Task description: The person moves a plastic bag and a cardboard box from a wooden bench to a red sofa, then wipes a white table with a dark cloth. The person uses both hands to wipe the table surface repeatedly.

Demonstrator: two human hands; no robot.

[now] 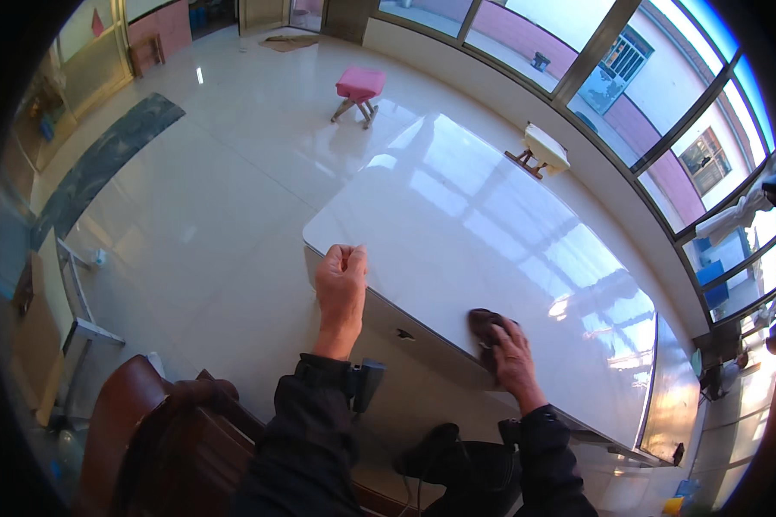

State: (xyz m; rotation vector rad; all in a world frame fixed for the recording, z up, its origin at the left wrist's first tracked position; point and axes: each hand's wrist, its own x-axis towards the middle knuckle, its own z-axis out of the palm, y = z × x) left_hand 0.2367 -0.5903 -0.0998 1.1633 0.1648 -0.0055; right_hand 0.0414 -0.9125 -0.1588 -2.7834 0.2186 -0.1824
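Observation:
A glossy white table (427,213) stretches away before me, reflecting the windows. My right hand (516,362) presses a dark brown cloth (485,326) onto the tabletop close to its near edge. The fingers lie over the cloth, hiding part of it. Further left, my left hand (341,284) is curled into a fist at the table's near edge, by the rounded left corner. Nothing shows between its fingers. Whether this fist touches the table is unclear.
A brown leather-like chair (187,433) stands at lower left, close to my left arm. Beyond the table are a pink-covered folding stool (360,84) and a cream-covered stool (546,147). A dark mat (116,148) lies on the tiled floor. Large windows (543,39) line the right side.

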